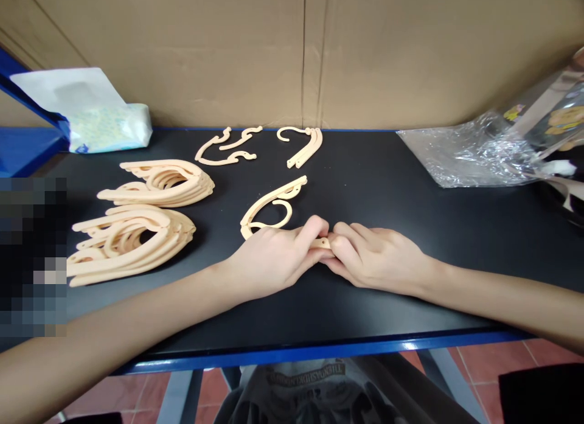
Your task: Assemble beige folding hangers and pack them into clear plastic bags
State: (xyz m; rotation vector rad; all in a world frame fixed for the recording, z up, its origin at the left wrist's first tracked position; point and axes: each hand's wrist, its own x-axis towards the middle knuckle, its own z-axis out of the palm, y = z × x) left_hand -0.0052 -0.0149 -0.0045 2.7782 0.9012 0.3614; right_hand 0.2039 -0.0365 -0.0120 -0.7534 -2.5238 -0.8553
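Observation:
A curved peach plastic piece (269, 205) lies on the black table (387, 187) in front of me. My left hand (274, 257) and my right hand (371, 253) meet at its near end, fingers pinched together on it. The part under the fingers is mostly hidden; only a small tip shows between the hands.
Two stacks of the same peach curved pieces (132, 238) lie at the left. Loose pieces (228, 147) and a small bundle (303, 145) lie at the back. A crumpled clear plastic bag (479, 153) is at the right, a white packet (100, 123) back left, cardboard wall behind.

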